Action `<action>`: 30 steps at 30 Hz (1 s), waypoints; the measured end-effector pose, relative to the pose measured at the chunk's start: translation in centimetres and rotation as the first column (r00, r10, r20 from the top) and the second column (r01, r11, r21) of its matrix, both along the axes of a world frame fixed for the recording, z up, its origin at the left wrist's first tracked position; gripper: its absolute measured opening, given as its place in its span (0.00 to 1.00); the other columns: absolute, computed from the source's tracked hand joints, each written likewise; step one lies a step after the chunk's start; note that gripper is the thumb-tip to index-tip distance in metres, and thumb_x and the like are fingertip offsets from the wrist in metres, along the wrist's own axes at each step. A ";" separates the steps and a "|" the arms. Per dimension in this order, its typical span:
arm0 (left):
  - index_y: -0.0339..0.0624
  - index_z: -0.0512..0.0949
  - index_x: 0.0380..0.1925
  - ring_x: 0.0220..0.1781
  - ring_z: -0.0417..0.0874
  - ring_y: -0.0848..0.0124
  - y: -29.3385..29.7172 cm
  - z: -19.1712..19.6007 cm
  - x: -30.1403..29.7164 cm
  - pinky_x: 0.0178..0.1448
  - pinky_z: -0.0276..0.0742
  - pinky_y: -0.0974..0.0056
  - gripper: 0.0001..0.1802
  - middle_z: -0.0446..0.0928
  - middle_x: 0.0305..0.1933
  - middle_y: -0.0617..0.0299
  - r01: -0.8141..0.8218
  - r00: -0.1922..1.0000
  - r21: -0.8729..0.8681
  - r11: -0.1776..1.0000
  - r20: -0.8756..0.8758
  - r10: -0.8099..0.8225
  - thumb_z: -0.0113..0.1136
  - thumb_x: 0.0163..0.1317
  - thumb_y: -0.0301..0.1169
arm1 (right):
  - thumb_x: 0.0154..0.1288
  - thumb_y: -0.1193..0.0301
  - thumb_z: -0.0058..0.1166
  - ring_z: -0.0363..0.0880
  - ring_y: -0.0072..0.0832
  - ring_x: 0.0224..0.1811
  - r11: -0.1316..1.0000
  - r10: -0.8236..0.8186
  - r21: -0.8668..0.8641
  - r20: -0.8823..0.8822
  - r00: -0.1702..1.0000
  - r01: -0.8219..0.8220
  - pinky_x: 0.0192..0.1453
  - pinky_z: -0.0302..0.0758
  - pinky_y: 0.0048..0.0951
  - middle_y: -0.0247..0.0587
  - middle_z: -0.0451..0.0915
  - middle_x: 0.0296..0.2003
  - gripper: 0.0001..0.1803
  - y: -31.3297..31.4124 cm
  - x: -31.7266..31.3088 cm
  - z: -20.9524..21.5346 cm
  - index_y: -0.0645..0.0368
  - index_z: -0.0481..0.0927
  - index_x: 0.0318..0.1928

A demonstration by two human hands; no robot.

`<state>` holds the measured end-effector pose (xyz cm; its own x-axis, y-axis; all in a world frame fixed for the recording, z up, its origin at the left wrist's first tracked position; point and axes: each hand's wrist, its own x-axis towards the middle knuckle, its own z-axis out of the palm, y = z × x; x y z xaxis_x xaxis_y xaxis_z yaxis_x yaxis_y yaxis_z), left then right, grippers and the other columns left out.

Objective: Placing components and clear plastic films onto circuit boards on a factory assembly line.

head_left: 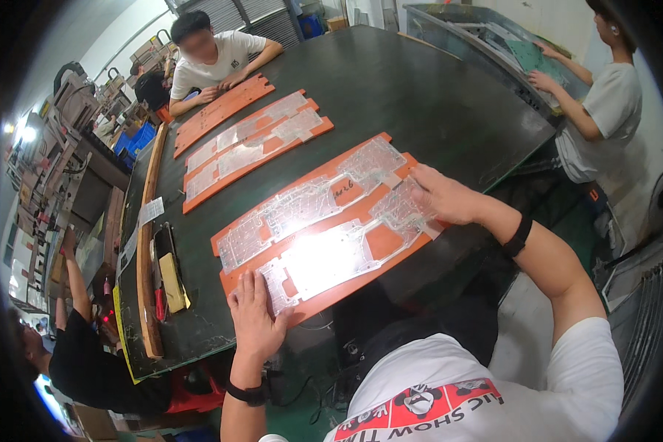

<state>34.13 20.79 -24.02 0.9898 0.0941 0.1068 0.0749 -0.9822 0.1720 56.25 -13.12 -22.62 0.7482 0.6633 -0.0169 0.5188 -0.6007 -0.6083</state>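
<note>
Two long orange boards lie side by side before me, each carrying a clear, shiny sheet with printed circuit traces. On the nearer board, the circuit sheet (331,258) reflects a bright glare. My left hand (256,317) rests on the left end of this sheet, fingers flat and slightly apart. At the right end, my right hand (446,195) lies over the sheet and the board's edge with its fingers stretched out; their undersides are hidden. The farther circuit sheet (287,208) bears dark handwritten marks, and neither hand touches it.
Past these lie more orange boards with clear sheets (247,151) and a bare orange board (221,114), where a person (214,59) leans on the dark table (435,96). A wooden strip (149,258) and a yellow block (171,282) are left. Another person (611,103) handles a green sheet at right.
</note>
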 end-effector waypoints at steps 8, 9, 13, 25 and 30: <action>0.30 0.50 0.64 0.71 0.47 0.48 -13.7 0.3 4.7 0.72 0.42 0.53 0.49 0.50 0.68 0.38 0.642 0.731 -0.694 0.326 0.426 -0.532 0.66 0.48 0.37 | 0.66 0.52 0.43 0.71 0.28 0.34 0.804 0.002 0.594 -0.055 0.998 0.031 0.43 0.69 0.30 0.49 0.75 0.29 0.27 10.4 -3.9 12.7 0.70 0.76 0.37; 0.30 0.50 0.64 0.72 0.47 0.48 -15.6 -0.1 5.7 0.72 0.42 0.53 0.47 0.51 0.68 0.38 0.679 0.690 -0.680 0.278 0.461 -0.557 0.64 0.48 0.38 | 0.66 0.52 0.43 0.71 0.28 0.34 0.808 0.030 0.589 -0.045 0.999 0.002 0.43 0.69 0.30 0.49 0.75 0.29 0.27 13.0 -4.8 13.9 0.70 0.76 0.37; 0.28 0.67 0.52 0.61 0.67 0.56 -22.4 -0.8 6.1 0.66 0.58 0.61 0.32 0.68 0.57 0.41 0.408 0.487 -0.879 -0.248 0.439 -0.755 0.60 0.46 0.33 | 0.63 0.54 0.44 0.72 0.28 0.30 0.844 0.146 0.533 -0.114 0.983 -0.063 0.39 0.71 0.31 0.50 0.75 0.24 0.27 21.2 -6.0 14.5 0.71 0.77 0.34; 0.35 0.78 0.33 0.39 0.76 0.63 -18.1 -2.6 0.5 0.46 0.69 0.63 0.13 0.77 0.34 0.51 0.207 0.218 -0.961 -0.182 0.226 -0.949 0.56 0.55 0.35 | 0.52 0.56 0.50 0.78 0.49 0.42 0.877 0.391 -0.308 0.013 0.920 -0.368 0.48 0.73 0.40 0.63 0.78 0.35 0.25 36.4 -6.5 3.0 0.71 0.81 0.32; 0.35 0.78 0.35 0.39 0.77 0.63 -16.6 -3.8 1.2 0.46 0.69 0.64 0.13 0.77 0.31 0.50 0.199 0.230 -0.938 -0.285 0.328 -0.916 0.55 0.55 0.33 | 0.51 0.58 0.49 0.79 0.47 0.41 0.854 0.383 -0.412 0.087 0.920 -0.317 0.47 0.75 0.37 0.59 0.80 0.34 0.22 38.6 -7.1 2.9 0.69 0.81 0.32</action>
<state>35.36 4.24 -27.84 0.3482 -0.9039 0.2483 -0.0140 0.2599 0.9655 49.18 25.53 -19.75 0.4818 0.8474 -0.2234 0.8086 -0.5281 -0.2593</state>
